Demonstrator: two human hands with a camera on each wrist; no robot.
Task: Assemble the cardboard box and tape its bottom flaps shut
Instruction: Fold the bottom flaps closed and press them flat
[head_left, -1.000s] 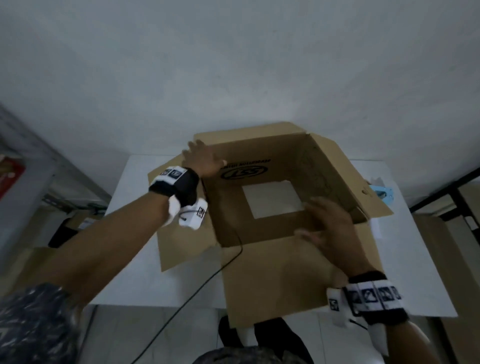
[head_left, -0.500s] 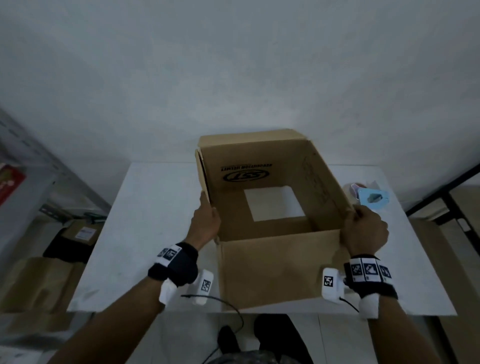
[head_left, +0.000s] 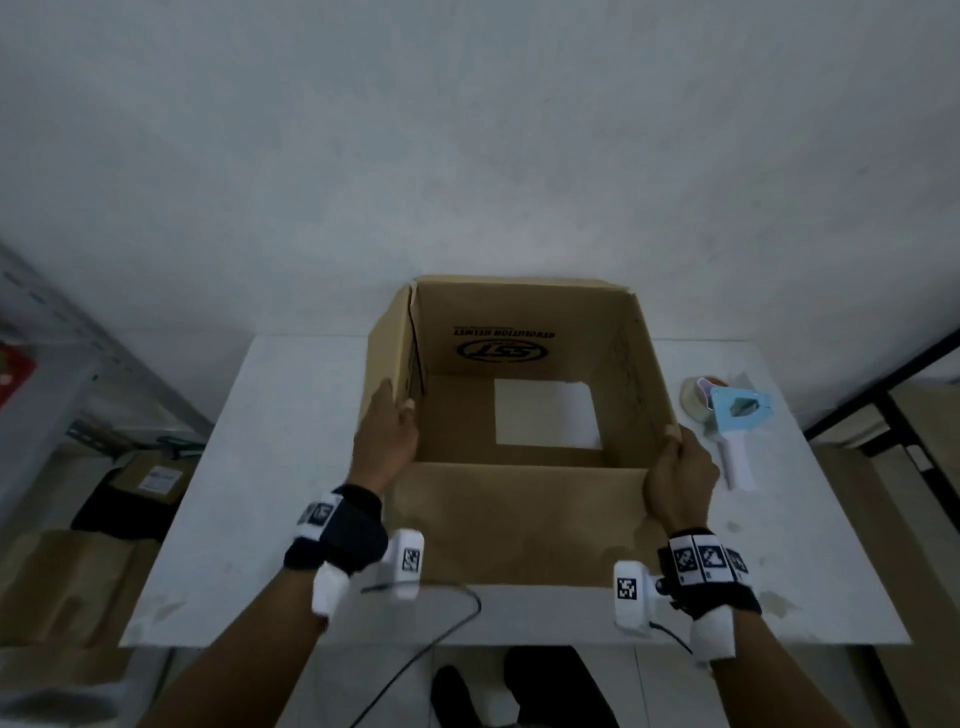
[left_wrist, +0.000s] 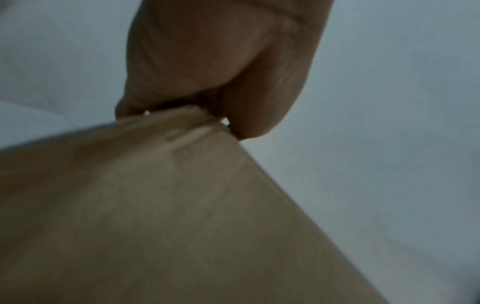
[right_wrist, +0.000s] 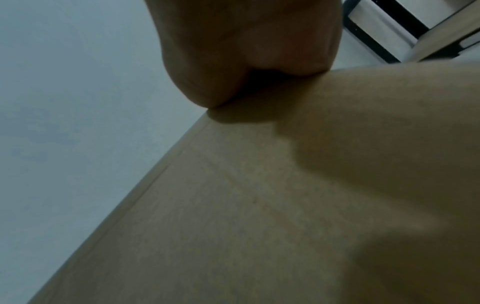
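Note:
A brown cardboard box (head_left: 514, 514) stands squared up on the white table (head_left: 270, 457), its top flaps raised. Through the opening I see a gap in its floor where the table shows white. My left hand (head_left: 387, 431) grips the upper edge of the left wall, fingers curled over the rim. My right hand (head_left: 678, 467) grips the top edge of the right wall near the front corner. In the left wrist view the cardboard box (left_wrist: 155, 216) fills the lower frame under my left hand (left_wrist: 207, 72); the right wrist view shows the cardboard box (right_wrist: 259, 205) beneath my right hand (right_wrist: 246, 51).
A light blue tape dispenser (head_left: 737, 421) with a white handle lies on the table right of the box. Shelving and brown cartons (head_left: 78, 566) stand on the floor at the left. A cable (head_left: 441, 629) hangs off the table's front edge.
The flaps that lay spread out have been raised, so the box now stands as a straight-sided tube. Both hands moved from the flaps to the side walls' upper edges.

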